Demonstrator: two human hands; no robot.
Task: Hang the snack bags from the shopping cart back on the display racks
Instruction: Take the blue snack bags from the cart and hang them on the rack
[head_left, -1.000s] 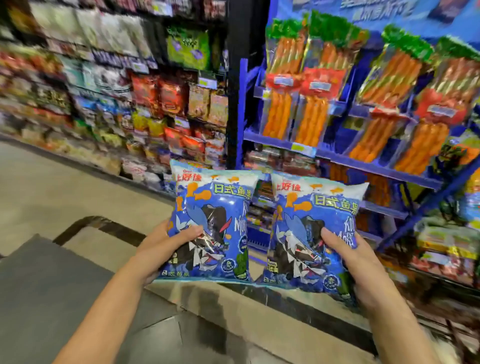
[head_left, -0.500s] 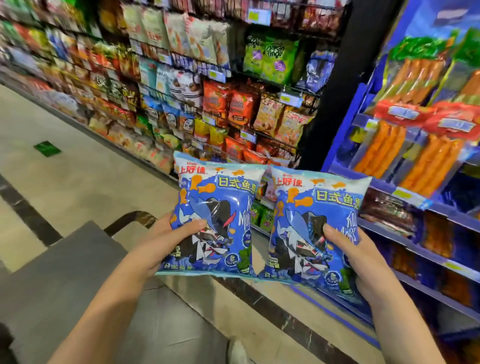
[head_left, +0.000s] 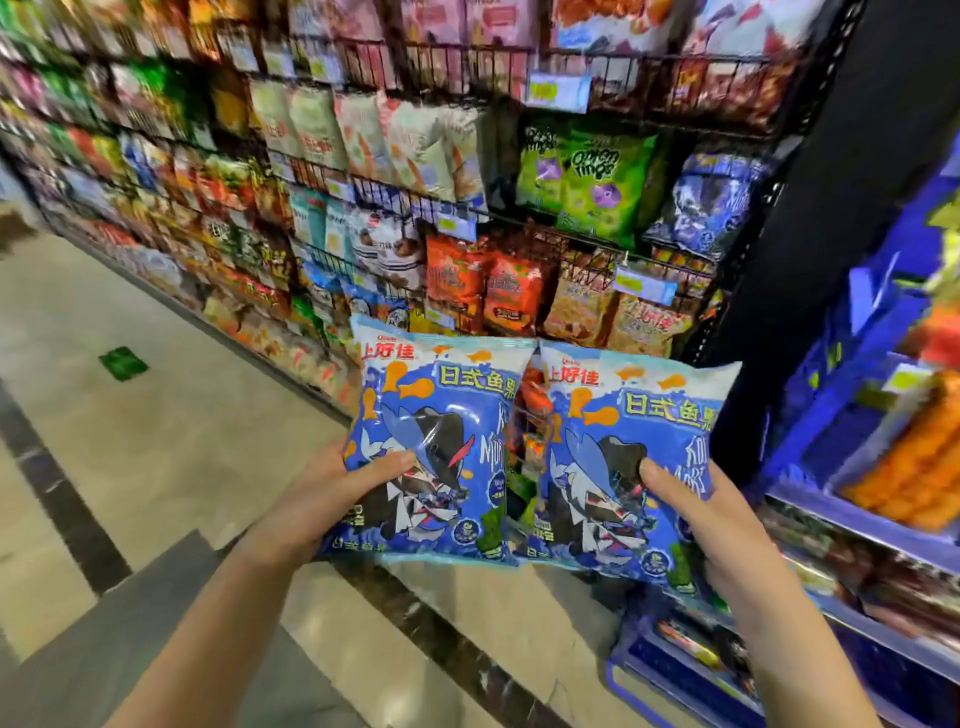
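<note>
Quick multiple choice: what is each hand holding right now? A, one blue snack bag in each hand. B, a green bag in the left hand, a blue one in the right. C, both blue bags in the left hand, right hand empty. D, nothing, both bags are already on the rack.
A: the left hand grips one blue snack bag and the right hand grips a matching second bag, side by side.

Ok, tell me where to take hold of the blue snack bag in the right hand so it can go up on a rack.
Move the grip to the flat sealed top edge of the right blue snack bag, coming from above. The right hand now clamps its lower right side, thumb across the front, so the top seam is free. That strip looks flat and stiff, unlike the puffy middle. Whether it has a hang hole cannot be seen.
</note>
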